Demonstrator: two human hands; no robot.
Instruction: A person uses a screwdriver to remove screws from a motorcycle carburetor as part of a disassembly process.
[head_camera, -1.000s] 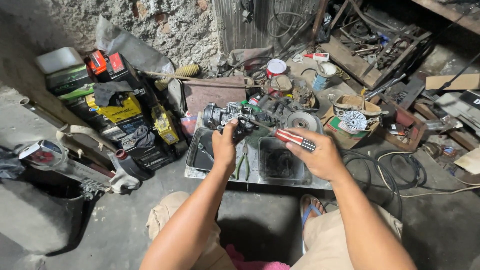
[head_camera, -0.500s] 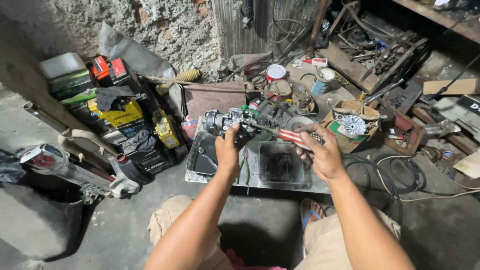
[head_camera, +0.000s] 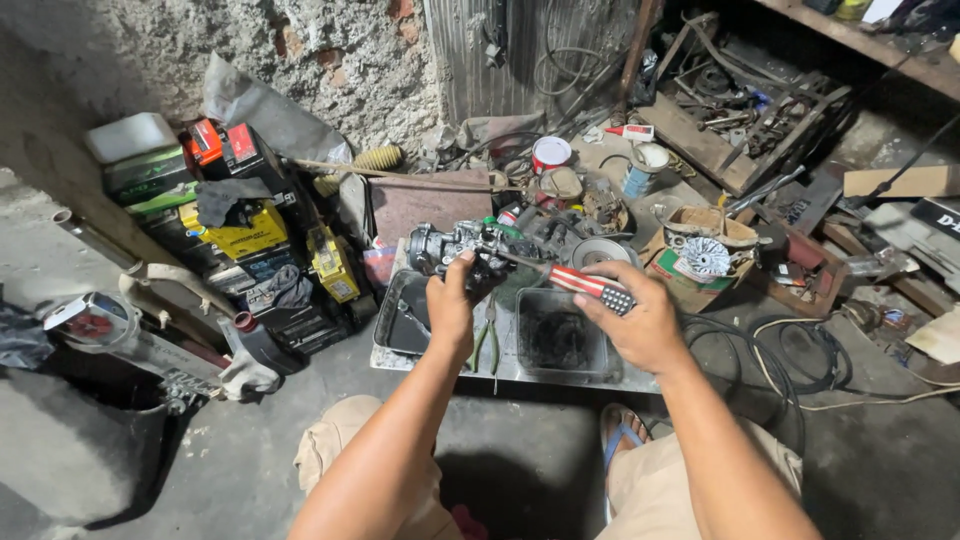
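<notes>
We grip carburetor (head_camera: 462, 250) at frame centre, left hand (head_camera: 450, 310) fingers closed round rigid, weighty metal body; right hand (head_camera: 640, 320) clenches screwdriver (head_camera: 578, 283) by striped handle.

Rough plastered wall (head_camera: 330, 50) with exposed red brick at twelve o'clock, corrugated metal sheet (head_camera: 530, 50) beside it. Grey concrete floor (head_camera: 250, 440), stained, from six to nine o'clock. Wooden shelf (head_camera: 870, 45) at two o'clock. Dim daylight, deep shadow at right.
</notes>
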